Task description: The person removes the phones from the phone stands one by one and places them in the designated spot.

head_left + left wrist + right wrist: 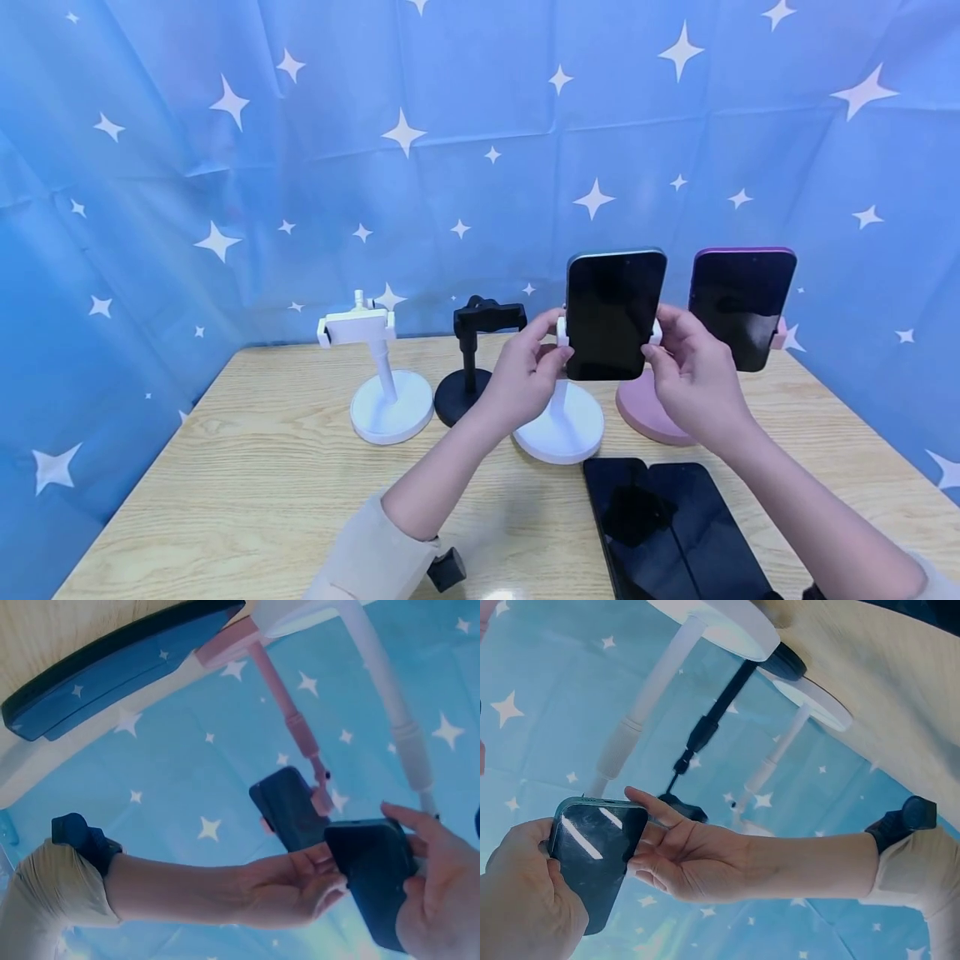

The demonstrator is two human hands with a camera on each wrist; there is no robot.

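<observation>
A smartphone (617, 317) with a dark screen and teal edge stands upright in the clamp of a white phone stand (561, 423). My left hand (525, 367) grips the clamp's left end (562, 331), thumb beside the phone's lower edge. On the opposite side my right hand (693, 375) pinches the clamp's right end (656, 332) between thumb and fingers. Both wrist views show the same phone (371, 881) between the two hands, its screen glinting in the right wrist view. The clamp's middle is hidden behind the phone.
Right of it, a pink stand (651, 408) holds a purple-edged phone (741, 304). To the left stand a black stand (487, 318) and another white stand (392, 407), their clamps without phones. Two dark flat slabs (701, 521) lie side by side on the wooden table (247, 467). A starry blue curtain (480, 83) hangs behind.
</observation>
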